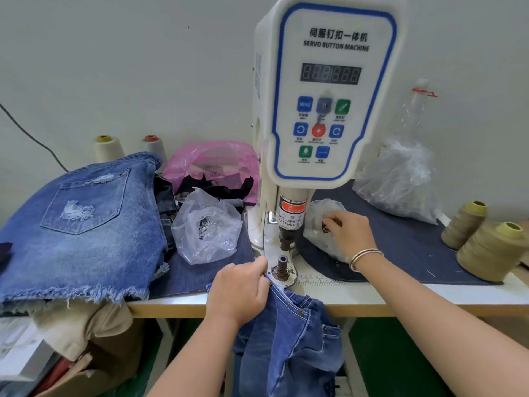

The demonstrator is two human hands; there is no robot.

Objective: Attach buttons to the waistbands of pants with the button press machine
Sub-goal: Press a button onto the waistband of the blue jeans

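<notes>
The white button press machine (329, 90) stands at the table's middle, its lower die post (282, 263) just in front. My left hand (239, 290) grips the waistband of blue denim pants (292, 333) right beside that post; the rest of the pants hangs over the table's front edge. My right hand (347, 234), a bangle on its wrist, reaches into a clear plastic bag (319, 224) to the right of the press head with curled fingers. What those fingers hold is hidden by the bag.
A stack of denim shorts (83, 224) lies at the left. Another clear bag of small metal parts (206, 227) sits left of the machine, with a pink bag (214, 161) behind. Thread cones (492, 250) and a big clear bag (400, 179) stand at the right.
</notes>
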